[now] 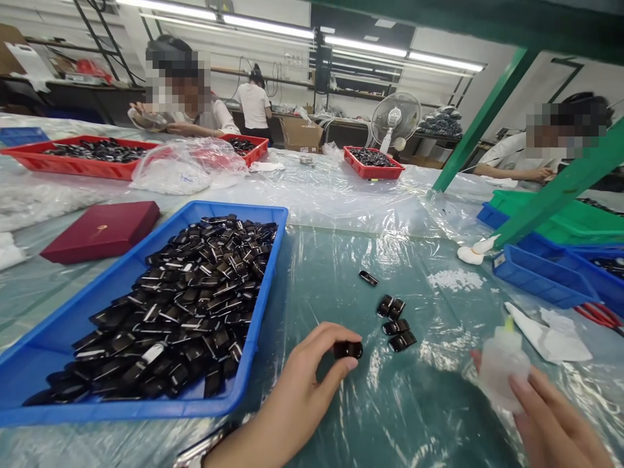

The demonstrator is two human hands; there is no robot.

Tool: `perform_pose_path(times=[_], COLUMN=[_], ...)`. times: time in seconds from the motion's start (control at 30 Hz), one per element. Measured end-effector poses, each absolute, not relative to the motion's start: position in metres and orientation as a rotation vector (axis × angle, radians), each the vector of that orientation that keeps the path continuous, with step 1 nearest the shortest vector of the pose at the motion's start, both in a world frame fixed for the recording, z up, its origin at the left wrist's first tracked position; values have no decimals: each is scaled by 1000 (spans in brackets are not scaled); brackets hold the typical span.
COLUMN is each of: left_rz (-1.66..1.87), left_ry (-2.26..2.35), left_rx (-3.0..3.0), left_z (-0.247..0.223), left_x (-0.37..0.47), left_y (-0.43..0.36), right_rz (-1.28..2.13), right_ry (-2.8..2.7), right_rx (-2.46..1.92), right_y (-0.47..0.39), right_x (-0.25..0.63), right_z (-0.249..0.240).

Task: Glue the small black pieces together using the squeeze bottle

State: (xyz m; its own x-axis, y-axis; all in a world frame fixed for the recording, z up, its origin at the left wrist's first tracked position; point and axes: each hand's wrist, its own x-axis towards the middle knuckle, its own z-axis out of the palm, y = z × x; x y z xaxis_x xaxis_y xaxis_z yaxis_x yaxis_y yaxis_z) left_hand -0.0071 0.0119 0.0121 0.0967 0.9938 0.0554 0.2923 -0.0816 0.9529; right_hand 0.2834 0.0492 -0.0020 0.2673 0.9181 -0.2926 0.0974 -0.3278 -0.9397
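Observation:
My left hand (pixel 307 377) pinches a small glossy black part (pixel 348 350) between thumb and fingertips, low over the plastic-covered table. My right hand (pixel 546 416) grips a small translucent squeeze bottle (pixel 502 364) with a yellow-green tip, at the lower right. Several more black parts (pixel 396 323) lie grouped on the table just beyond my left hand, and a single one (pixel 368 278) lies farther back. A blue tray (pixel 88 305) at the left is heaped with many of the same black parts (pixel 190 305).
A dark red flat box (pixel 102 231) lies left of the blue tray. Red trays (pixel 73 166) (pixel 373 170) of black parts, a clear bag (pixel 185 166) and a fan (pixel 394 120) stand farther back. Blue bins (pixel 541 279), green frame posts (pixel 482 120), white paper (pixel 546 325) sit right. Other people work nearby.

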Motion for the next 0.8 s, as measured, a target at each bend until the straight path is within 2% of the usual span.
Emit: perform_pose_path(times=[0.23, 0.37, 0.47, 0.63, 0.8], left_rz=[1076, 1130, 1132, 1121, 1192], left_ry=[1310, 1337, 1319, 1304, 1241], left_rx=[1546, 1504, 1480, 1511, 1660], left_z=[12, 11, 10, 9, 5], left_x=[-5, -5, -4, -3, -3], left_y=[11, 14, 14, 12, 11], right_rz=[1037, 767, 532, 414, 441], right_ry=[-1304, -1308, -1584, -2311, -2492], right_rx=[-1492, -1539, -1528, -1149, -1009], right_y=[113, 96, 68, 52, 72], right_x=[274, 278, 266, 209, 177], right_z=[-18, -26, -23, -12, -16])
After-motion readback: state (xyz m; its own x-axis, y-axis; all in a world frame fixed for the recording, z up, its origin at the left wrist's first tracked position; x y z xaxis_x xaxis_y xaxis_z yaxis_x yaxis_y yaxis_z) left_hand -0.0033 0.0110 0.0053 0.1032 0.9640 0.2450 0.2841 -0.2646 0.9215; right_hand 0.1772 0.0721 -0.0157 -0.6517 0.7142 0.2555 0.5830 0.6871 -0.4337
